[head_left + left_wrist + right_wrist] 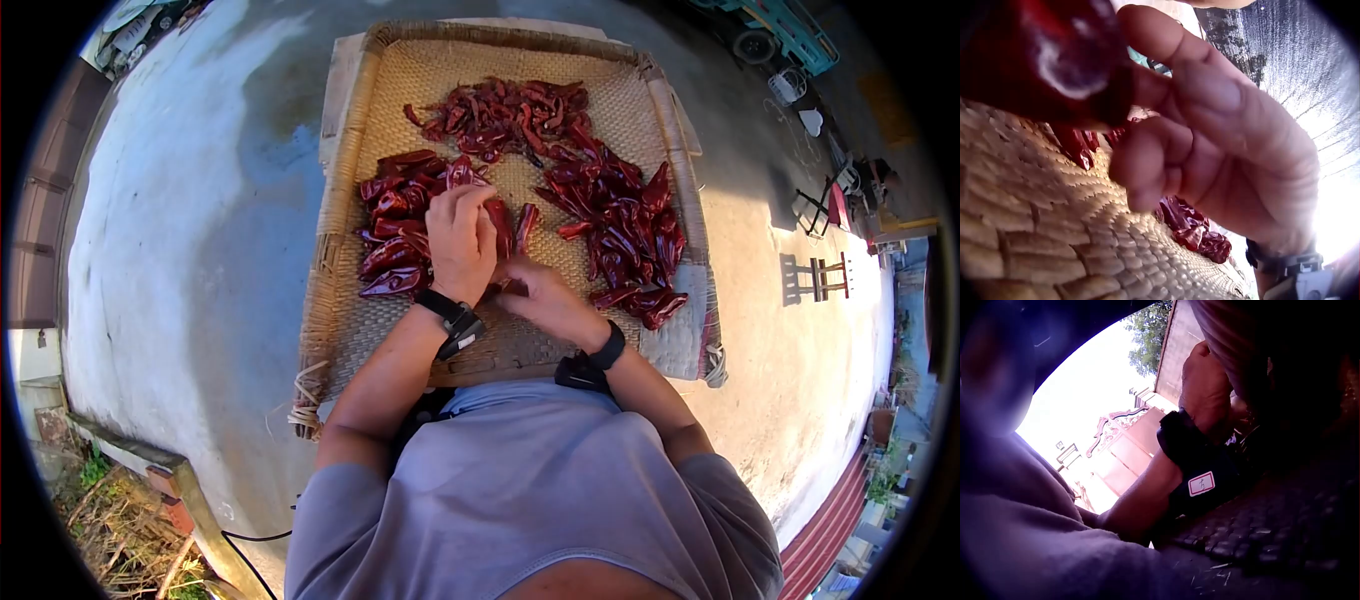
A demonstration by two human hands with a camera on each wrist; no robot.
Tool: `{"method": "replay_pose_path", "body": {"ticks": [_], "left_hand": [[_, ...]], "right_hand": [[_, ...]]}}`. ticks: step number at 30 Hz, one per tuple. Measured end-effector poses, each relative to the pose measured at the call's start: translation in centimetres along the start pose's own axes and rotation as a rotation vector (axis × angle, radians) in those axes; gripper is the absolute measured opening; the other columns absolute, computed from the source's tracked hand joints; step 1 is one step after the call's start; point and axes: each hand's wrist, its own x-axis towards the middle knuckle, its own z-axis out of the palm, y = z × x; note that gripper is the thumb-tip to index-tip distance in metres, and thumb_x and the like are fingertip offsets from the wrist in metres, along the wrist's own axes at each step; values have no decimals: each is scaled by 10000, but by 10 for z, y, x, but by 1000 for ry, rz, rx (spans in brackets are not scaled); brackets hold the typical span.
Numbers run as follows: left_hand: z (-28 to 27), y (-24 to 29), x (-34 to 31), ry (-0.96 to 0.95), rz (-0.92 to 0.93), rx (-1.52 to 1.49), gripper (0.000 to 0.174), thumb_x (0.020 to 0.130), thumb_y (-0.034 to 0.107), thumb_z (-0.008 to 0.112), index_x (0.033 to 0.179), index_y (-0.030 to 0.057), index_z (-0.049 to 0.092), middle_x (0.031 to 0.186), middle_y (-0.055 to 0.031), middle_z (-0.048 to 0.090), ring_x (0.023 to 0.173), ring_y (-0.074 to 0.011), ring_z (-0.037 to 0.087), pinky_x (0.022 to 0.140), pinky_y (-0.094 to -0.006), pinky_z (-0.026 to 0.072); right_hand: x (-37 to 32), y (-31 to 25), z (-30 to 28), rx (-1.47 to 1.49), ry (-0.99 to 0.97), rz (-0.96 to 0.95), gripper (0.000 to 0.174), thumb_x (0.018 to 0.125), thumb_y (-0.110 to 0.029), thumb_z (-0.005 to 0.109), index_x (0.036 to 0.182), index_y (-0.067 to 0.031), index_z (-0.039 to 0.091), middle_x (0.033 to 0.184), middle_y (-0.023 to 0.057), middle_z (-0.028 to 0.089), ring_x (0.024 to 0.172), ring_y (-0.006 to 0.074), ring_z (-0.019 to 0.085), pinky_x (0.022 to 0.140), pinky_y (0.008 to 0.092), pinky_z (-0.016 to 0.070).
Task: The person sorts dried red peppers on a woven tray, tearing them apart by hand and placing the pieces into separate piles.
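Note:
Glossy dark red dried peppers lie in piles on a woven tray. My left hand is over the left pile, with bent fingers near a pepper; whether it grips one I cannot tell. Below and right of it, my right hand has its fingers bent in beneath the left wrist. In the left wrist view, the right hand has thumb and forefinger together at the dark end of a large, blurred red pepper. The left hand appears dim in the right wrist view.
A pile of shrivelled darker peppers lies at the tray's far end, and another glossy pile on its right. Around the tray is a concrete floor. A small wooden stool stands off to the right.

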Motion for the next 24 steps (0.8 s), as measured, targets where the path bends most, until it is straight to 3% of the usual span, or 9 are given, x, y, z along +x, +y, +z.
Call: {"method": "replay_pose_path", "body": {"ticks": [3,5,7,12,16,22,24], "left_hand": [[5,-1,-7,-201,-77,-186,250,835,-49,600,1039,87,647,964,-124,617,869,-343,612,742,-407,502],[8,2,-11,-340,-104,-199,196,899,-20,584,1062,73,641,963,-111,604,765,-292,635,679,-352,515],[7,4,-14,-452,-118,-213,169,924,26,569,1070,84,631,969,-106,597,793,-304,650,693,-370,523],[10,1,-17,-543,-109,-188,155,937,51,570,1073,101,624,979,-93,600,821,-305,656,711,-385,529],[8,1,-16,-537,-157,-184,149,938,52,576,1068,104,627,976,-92,600,835,-309,652,723,-388,525],[9,0,-17,-549,-179,-213,157,937,46,580,1076,102,628,987,-93,601,848,-312,648,733,-391,523],[9,0,-17,-534,-183,-212,161,932,45,593,1081,99,624,985,-88,601,837,-298,651,729,-387,524]], "right_hand": [[14,2,-18,-196,222,-36,274,824,-52,660,1098,-48,656,1061,137,659,1003,331,639,885,377,513],[25,14,-41,-348,411,-43,281,822,-67,673,1101,-80,645,1126,125,622,1039,342,608,880,401,510],[36,19,-69,-770,512,-97,345,825,-72,672,1166,-102,623,1224,113,585,1133,336,555,931,413,487],[63,61,-98,-1104,590,17,345,814,-70,684,1148,-128,626,1231,67,583,1194,314,513,994,453,429],[60,74,-105,-1084,455,72,169,824,-72,661,980,-138,651,1151,36,608,1136,281,525,953,441,401],[45,71,-100,-937,597,79,214,853,-104,673,1065,-131,652,1137,58,614,1111,294,545,956,437,413],[39,65,-99,-719,700,44,231,877,-123,673,1106,-121,646,1141,78,616,1105,304,557,943,438,435]]}}
